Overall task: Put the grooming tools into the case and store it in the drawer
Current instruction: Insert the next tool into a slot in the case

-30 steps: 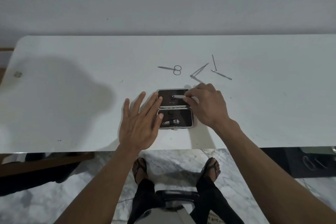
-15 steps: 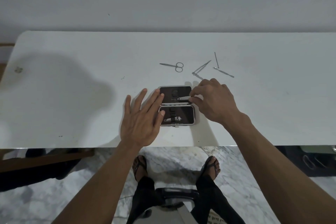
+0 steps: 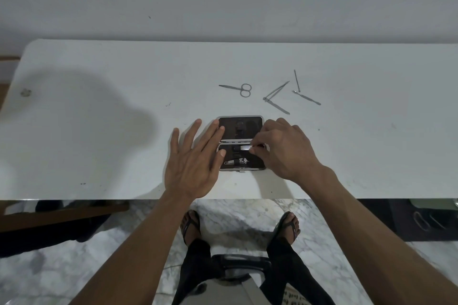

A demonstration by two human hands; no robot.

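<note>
A small dark case (image 3: 240, 129) with a silver rim lies open flat on the white table (image 3: 99, 106), near its front edge. A nail clipper (image 3: 235, 162) sits in the near half. My right hand (image 3: 285, 153) pinches a small silver tool (image 3: 245, 148) over the near half of the case. My left hand (image 3: 195, 163) lies flat with straight fingers, its fingertips on the case's left edge. Small scissors (image 3: 241, 88), tweezers (image 3: 276, 93) and two thin metal tools (image 3: 306, 98) lie loose on the table behind the case.
A grey wall rises behind the table. Below the front edge I see my legs, sandalled feet and a marble floor. A wooden piece (image 3: 62, 215) lies under the table on the left. No drawer is in view.
My right hand has carried the silver tool from the far half of the case toward me, down onto the near half. My left hand has stayed on the case's left edge.
</note>
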